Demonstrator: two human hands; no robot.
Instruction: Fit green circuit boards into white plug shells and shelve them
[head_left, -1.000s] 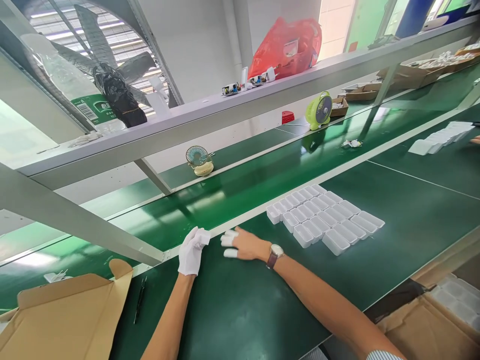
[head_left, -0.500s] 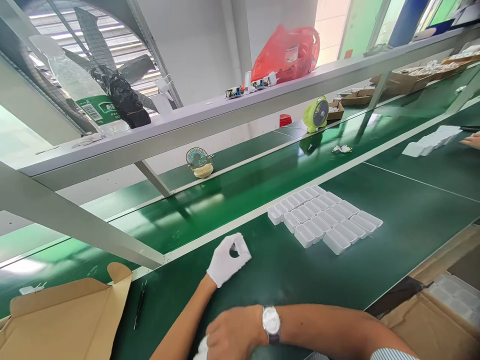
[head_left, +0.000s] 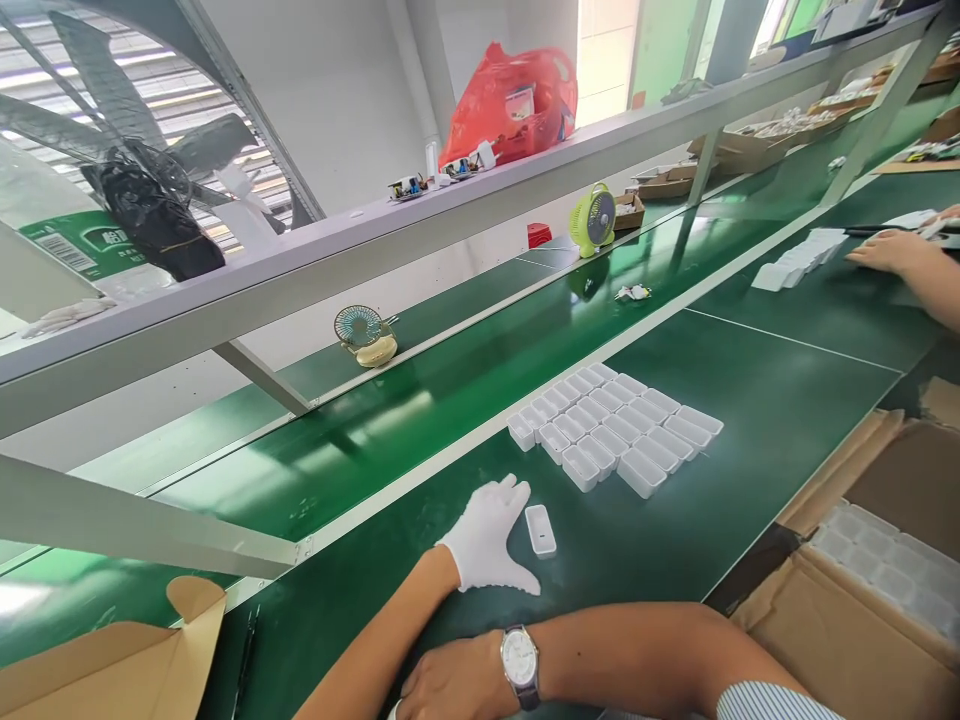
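My left hand point(head_left: 487, 540), in a white glove, lies flat on the green table with its fingers spread. It holds nothing. A single small white case point(head_left: 541, 529) lies just to the right of its thumb, apart from it. Farther right and back, several white cases point(head_left: 616, 430) stand packed together in rows. My right hand point(head_left: 448, 688), with a watch point(head_left: 517, 663) on the wrist, rests at the front edge. Its fingers are cut off by the frame.
A co-worker's hand point(head_left: 892, 250) rests by more white cases point(head_left: 799, 258) at the far right. An open cardboard flap point(head_left: 112, 665) and a black tool point(head_left: 244, 665) lie at front left. A carton of trays point(head_left: 885, 565) stands at right. A slanted metal beam point(head_left: 135, 520) crosses the left.
My left hand has set down the small white case it pinched and now lies open beside it. My right hand stays drawn back near me. The view has swung rightward.
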